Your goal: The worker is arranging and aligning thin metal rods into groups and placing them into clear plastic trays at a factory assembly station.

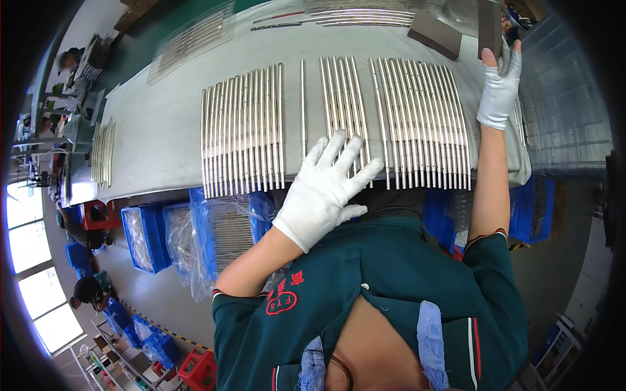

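Observation:
My left hand [326, 189], in a white glove, lies with fingers spread over the near ends of a middle group of silver metal rods [342, 88]. Its fingertips rest on or just above them. At the far right, my right hand [501, 91], gloved with bare fingertips, grips the near end of a dark grey-brown block [490, 26]. A second dark block [435, 34] lies to its left. Rows of similar rods stand side by side, a left group [241, 130] and a right group [427, 124]; one single rod [302, 104] lies apart between groups.
The grey cloth-covered table [153, 143] also bears a few rods [102, 153] at its left end, a clear plastic tray [192, 39] and a drill bit [276, 27] farther back. Blue crates [145, 238] with plastic bags stand below the near edge. Clear sheeting [567, 111] borders the right.

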A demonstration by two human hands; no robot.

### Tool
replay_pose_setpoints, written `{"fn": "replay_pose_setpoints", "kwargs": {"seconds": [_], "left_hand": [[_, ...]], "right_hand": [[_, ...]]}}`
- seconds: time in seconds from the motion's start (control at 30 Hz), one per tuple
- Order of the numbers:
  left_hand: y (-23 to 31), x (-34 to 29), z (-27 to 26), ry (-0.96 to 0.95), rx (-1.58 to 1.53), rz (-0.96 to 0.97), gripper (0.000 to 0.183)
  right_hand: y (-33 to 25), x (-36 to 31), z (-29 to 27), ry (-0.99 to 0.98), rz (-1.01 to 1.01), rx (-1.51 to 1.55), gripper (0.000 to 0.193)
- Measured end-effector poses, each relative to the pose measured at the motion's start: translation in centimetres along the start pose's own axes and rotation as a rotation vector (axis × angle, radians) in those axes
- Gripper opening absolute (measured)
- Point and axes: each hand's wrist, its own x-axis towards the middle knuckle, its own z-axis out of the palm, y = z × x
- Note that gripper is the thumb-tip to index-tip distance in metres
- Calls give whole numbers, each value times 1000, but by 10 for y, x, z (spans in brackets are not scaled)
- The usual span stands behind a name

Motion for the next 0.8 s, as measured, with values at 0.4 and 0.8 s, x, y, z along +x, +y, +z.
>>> {"fn": "replay_pose_setpoints", "kwargs": {"seconds": [0.4,0.8], "left_hand": [[3,11,2,-13,8,55,72],[6,14,-7,-41,89,36,78]], "right_hand": [[14,4,-11,16,-2,9,80],[13,2,-9,24,-74,105,88]]}}
